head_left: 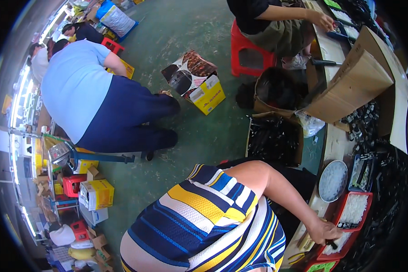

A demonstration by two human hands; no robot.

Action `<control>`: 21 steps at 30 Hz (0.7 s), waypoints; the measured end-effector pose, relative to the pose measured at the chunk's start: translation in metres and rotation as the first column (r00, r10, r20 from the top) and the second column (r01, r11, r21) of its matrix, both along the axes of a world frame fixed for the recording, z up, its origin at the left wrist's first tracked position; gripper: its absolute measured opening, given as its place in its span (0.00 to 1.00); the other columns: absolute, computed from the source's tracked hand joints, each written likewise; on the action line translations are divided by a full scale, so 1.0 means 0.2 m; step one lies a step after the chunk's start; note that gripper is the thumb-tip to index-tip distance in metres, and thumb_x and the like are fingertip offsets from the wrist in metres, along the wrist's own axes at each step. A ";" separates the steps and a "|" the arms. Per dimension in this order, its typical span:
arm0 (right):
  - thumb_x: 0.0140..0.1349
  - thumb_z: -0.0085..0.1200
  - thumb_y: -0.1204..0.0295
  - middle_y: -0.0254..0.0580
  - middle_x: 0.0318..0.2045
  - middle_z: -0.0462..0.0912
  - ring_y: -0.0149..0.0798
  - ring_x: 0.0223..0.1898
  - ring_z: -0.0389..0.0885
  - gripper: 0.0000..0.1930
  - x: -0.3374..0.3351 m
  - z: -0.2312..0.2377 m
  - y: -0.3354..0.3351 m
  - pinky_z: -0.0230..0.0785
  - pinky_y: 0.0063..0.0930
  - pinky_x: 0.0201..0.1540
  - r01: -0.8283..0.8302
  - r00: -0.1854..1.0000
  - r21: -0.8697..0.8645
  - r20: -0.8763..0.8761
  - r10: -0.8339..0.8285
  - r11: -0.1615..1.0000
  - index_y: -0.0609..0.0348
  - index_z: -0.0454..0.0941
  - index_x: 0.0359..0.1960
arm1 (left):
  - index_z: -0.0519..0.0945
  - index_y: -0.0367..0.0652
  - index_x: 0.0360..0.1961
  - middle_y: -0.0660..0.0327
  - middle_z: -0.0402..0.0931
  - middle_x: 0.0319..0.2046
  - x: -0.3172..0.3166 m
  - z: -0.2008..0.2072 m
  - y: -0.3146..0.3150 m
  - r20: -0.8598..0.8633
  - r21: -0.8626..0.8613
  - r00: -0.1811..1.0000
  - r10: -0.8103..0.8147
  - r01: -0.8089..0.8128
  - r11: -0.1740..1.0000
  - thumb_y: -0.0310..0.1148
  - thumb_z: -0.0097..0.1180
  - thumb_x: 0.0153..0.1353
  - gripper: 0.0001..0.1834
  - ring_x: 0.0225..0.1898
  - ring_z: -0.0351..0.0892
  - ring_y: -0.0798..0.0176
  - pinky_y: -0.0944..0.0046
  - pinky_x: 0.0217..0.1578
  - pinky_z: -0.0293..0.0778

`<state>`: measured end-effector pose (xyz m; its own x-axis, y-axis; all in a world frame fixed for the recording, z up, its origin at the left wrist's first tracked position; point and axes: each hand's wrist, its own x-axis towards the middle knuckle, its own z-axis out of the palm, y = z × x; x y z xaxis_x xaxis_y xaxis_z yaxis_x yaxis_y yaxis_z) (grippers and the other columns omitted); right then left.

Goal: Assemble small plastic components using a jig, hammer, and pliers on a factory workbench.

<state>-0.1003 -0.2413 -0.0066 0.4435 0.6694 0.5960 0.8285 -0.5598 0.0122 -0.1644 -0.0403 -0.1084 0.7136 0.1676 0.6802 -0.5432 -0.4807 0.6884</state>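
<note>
My left arm, in a striped short sleeve, reaches over the workbench at the lower right. Closed fingers of my left hand [323,232] pinch a small dark piece [332,244], whose kind I cannot make out. Below that hand lies a red tray [350,247] with whitish small parts. A second red tray [369,209], also filled with white parts and some black ones, is just beyond it. Farther along stands a round metal bowl [333,181] with pale contents. Tool handles in yellow [296,259] lie near the bench edge. My right hand is out of the frame.
Many black parts [387,199] cover the bench's far side, near a cardboard flap [349,86]. An open carton of black pieces [275,138] stands on the floor. A person in light blue [77,86] bends at left; another sits on a red stool [250,50]. A yellow box [208,95] stands between.
</note>
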 end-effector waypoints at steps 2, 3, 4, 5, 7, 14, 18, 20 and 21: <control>0.64 0.61 0.66 0.55 0.37 0.84 0.52 0.39 0.82 0.12 -0.24 0.15 -0.11 0.75 0.41 0.44 0.137 0.989 -0.007 -0.058 -0.137 0.991 0.63 0.85 0.40 | 0.38 0.31 0.72 0.35 0.73 0.38 0.01 0.01 -0.19 -0.176 -0.217 0.977 -0.119 0.079 0.973 0.27 0.64 0.50 0.57 0.41 0.74 0.33 0.43 0.43 0.71; 0.66 0.58 0.70 0.54 0.38 0.83 0.52 0.39 0.82 0.10 -0.26 0.14 -0.08 0.75 0.41 0.44 0.203 0.978 -0.050 -0.037 -0.205 0.978 0.64 0.84 0.42 | 0.35 0.41 0.75 0.37 0.75 0.40 -0.08 0.12 -0.10 -0.233 -0.356 0.937 -0.260 0.167 0.919 0.28 0.64 0.51 0.58 0.46 0.75 0.36 0.45 0.46 0.72; 0.66 0.52 0.75 0.58 0.43 0.82 0.57 0.45 0.80 0.15 0.06 -0.09 -0.38 0.73 0.47 0.50 0.003 0.996 -0.003 -0.086 -0.004 1.000 0.64 0.80 0.53 | 0.33 0.45 0.75 0.39 0.76 0.45 -0.12 0.12 -0.05 -0.149 -0.393 0.963 -0.227 0.153 0.907 0.29 0.61 0.54 0.58 0.48 0.76 0.39 0.48 0.50 0.72; 0.63 0.60 0.74 0.54 0.38 0.83 0.46 0.41 0.83 0.17 0.10 -0.19 -0.38 0.78 0.38 0.40 -0.023 0.995 0.003 -0.092 0.023 1.000 0.74 0.78 0.50 | 0.52 0.43 0.73 0.41 0.75 0.50 -0.25 0.22 0.05 -0.153 -0.453 0.968 -0.197 0.109 0.885 0.28 0.59 0.57 0.44 0.51 0.75 0.41 0.48 0.56 0.69; 0.63 0.57 0.77 0.53 0.42 0.84 0.50 0.45 0.82 0.11 -0.15 -0.12 -0.14 0.74 0.39 0.50 0.119 0.962 0.028 -0.249 -0.109 0.992 0.65 0.83 0.46 | 0.79 0.37 0.44 0.43 0.71 0.55 -0.23 -0.06 0.10 -0.039 0.143 0.988 0.149 -0.142 0.979 0.33 0.56 0.62 0.13 0.58 0.69 0.42 0.45 0.60 0.64; 0.57 0.60 0.82 0.45 0.35 0.80 0.48 0.35 0.81 0.09 -0.34 -0.15 -0.04 0.72 0.38 0.38 0.174 0.915 0.124 -0.388 -0.113 0.977 0.61 0.82 0.40 | 0.73 0.40 0.40 0.70 0.72 0.29 -0.31 0.23 0.20 -0.305 -0.642 0.923 -0.236 -0.017 0.766 0.29 0.60 0.66 0.08 0.30 0.67 0.78 0.74 0.32 0.65; 0.57 0.60 0.80 0.44 0.35 0.80 0.48 0.35 0.81 0.10 -0.35 -0.13 -0.10 0.71 0.37 0.38 0.224 0.903 0.095 -0.395 -0.170 0.970 0.61 0.81 0.41 | 0.71 0.39 0.40 0.63 0.71 0.29 -0.32 0.27 0.12 -0.185 -0.439 0.970 -0.156 0.060 0.896 0.30 0.60 0.66 0.10 0.27 0.67 0.69 0.68 0.30 0.67; 0.57 0.60 0.78 0.48 0.39 0.79 0.51 0.37 0.80 0.10 -0.33 -0.13 -0.10 0.72 0.41 0.40 0.220 0.892 0.074 -0.418 -0.170 0.973 0.62 0.80 0.41 | 0.71 0.39 0.40 0.57 0.71 0.28 -0.30 0.19 0.10 -0.154 -0.386 0.976 -0.155 0.085 0.919 0.30 0.61 0.64 0.11 0.26 0.70 0.59 0.63 0.31 0.69; 0.57 0.60 0.78 0.48 0.39 0.79 0.51 0.37 0.80 0.10 -0.31 -0.15 -0.10 0.72 0.41 0.40 0.214 0.894 0.076 -0.418 -0.164 0.974 0.62 0.80 0.41 | 0.71 0.38 0.40 0.56 0.70 0.29 -0.29 0.16 0.10 -0.192 -0.254 0.974 -0.117 0.066 0.965 0.30 0.61 0.64 0.11 0.27 0.71 0.56 0.61 0.31 0.69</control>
<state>-0.1632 -0.2620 -0.0367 0.7746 0.4854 0.4054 0.6255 -0.6829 -0.3774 -0.2232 -0.0206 -0.0758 0.8527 0.2380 0.4649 -0.4126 -0.2389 0.8790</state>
